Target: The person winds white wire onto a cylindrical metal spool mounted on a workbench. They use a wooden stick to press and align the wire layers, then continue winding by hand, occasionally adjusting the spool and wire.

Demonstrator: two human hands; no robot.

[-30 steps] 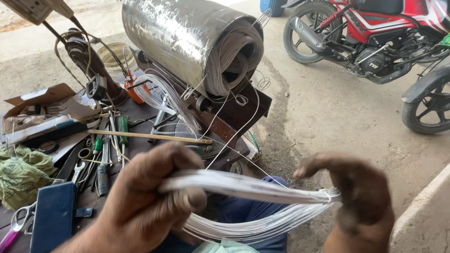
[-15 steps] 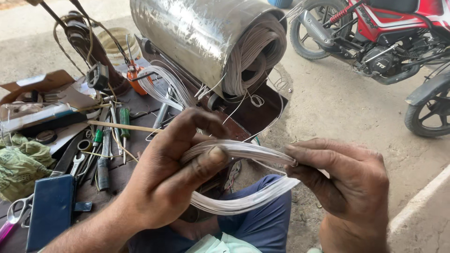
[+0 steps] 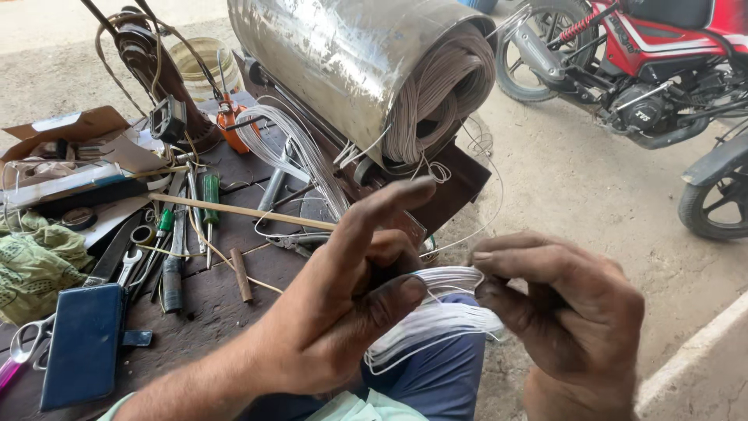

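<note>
My left hand (image 3: pixel 351 296) and my right hand (image 3: pixel 569 312) both grip a flat bundle of thin white wire (image 3: pixel 436 312) held over my lap, between thumbs and fingers. The hands are close together, and my left index finger sticks up. Behind them lies a large shiny metal motor cylinder (image 3: pixel 343 62) on its side, its open end packed with coiled winding wire (image 3: pixel 444 93). Loose white wire loops (image 3: pixel 296 148) hang from it.
A dark work board (image 3: pixel 234 273) carries screwdrivers (image 3: pixel 209 203), a wrench, a thin wooden stick (image 3: pixel 241 212), scissors (image 3: pixel 23 343) and a blue phone case (image 3: pixel 82 343). A green cloth (image 3: pixel 35 265) and cardboard lie left. A red motorcycle (image 3: pixel 647 54) stands at the back right.
My hands have come closer together, squeezing the long wire loop into a shorter, tighter bundle. The view has shifted slightly closer to the motor.
</note>
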